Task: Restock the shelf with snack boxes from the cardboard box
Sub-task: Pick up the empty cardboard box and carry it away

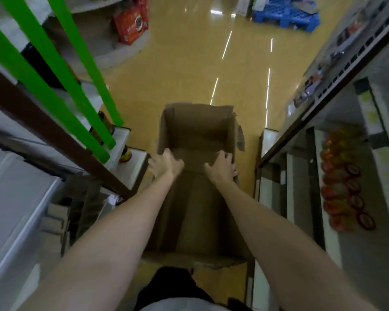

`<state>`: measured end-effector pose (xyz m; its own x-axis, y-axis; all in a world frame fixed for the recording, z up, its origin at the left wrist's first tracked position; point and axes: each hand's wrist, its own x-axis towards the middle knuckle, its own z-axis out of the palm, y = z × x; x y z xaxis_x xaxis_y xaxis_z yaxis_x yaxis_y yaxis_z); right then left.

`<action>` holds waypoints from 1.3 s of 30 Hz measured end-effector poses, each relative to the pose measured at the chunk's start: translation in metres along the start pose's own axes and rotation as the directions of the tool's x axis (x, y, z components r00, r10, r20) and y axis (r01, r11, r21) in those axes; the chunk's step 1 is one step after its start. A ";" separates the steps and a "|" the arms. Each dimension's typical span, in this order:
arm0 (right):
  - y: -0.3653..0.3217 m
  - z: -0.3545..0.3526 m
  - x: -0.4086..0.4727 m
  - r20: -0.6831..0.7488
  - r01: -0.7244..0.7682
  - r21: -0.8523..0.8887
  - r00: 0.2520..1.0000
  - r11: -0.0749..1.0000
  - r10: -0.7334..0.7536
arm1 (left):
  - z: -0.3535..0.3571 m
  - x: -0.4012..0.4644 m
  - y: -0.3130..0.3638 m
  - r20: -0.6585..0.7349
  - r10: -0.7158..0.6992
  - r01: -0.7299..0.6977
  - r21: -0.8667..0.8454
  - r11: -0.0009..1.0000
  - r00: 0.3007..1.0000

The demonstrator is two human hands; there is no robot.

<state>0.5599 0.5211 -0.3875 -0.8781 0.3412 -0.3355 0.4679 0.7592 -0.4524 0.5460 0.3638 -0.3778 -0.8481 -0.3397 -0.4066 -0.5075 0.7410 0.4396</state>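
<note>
You stand in a narrow aisle with shelving close on both sides. On your left, green strips (61,70) slant across a shelf (121,140) that carries a dark bottle (105,126) and a jar (125,154); flattened cardboard pieces (76,205) lean below it. On your right, a shelf (346,198) holds a row of red and orange packets (341,187). Further up the yellow floor (189,63) sit a red carton (130,25) and a blue pallet (288,16).

The cardboard box (195,135) fills the gap between the shelves, its long axis running straight away from you, its open mouth facing up and toward you. No contents are visible inside it. Your left hand (165,163) grips its left wall, fingers curled over the edge. Your right hand (222,168) grips the right wall likewise.
</note>
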 end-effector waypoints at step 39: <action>-0.592 -0.024 0.784 0.339 0.554 -0.113 0.802 0.825 -0.492 | -0.215 0.774 0.347 -0.266 -0.528 0.463 -0.271 0.844 0.807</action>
<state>-0.4078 0.3525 -0.3626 -0.9002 -0.2878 -0.3268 -0.1118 0.8781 -0.4653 -0.3191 0.2337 -0.3677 -0.4569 -0.8190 -0.3470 -0.8620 0.3115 0.3998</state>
